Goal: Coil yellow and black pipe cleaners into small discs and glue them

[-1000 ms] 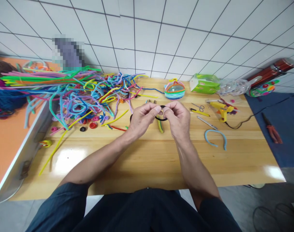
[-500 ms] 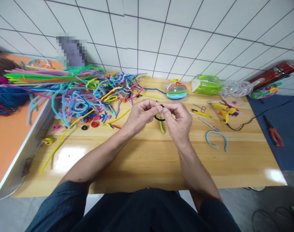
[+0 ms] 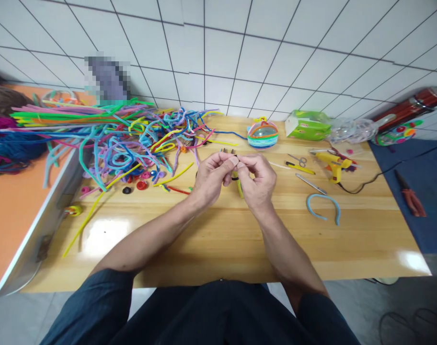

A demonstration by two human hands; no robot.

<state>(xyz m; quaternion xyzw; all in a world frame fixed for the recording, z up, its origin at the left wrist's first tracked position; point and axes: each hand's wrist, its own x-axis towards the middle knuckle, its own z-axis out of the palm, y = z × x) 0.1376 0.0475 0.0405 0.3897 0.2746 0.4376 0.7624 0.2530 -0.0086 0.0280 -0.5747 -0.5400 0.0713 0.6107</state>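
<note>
Over the middle of the wooden table, my left hand and my right hand meet fingertip to fingertip. Both are closed in a pinch on a thin black pipe cleaner, bent into a small loop. Most of it is hidden behind the fingers. Beneath the hands lies a tool with a yellow-green handle, mostly covered by them. A ball wrapped in coloured pipe cleaners sits just beyond, towards the wall.
A tangled heap of pipe cleaners spreads over the left, with buttons in front. To the right lie scissors, a yellow cutter, a yellow glue gun, a silver pen-like tool and a blue curved band.
Both hands have shifted slightly left, still pinching the black pipe cleaner. Less of its loop shows now, and dark tips of the tool below have come into sight.
</note>
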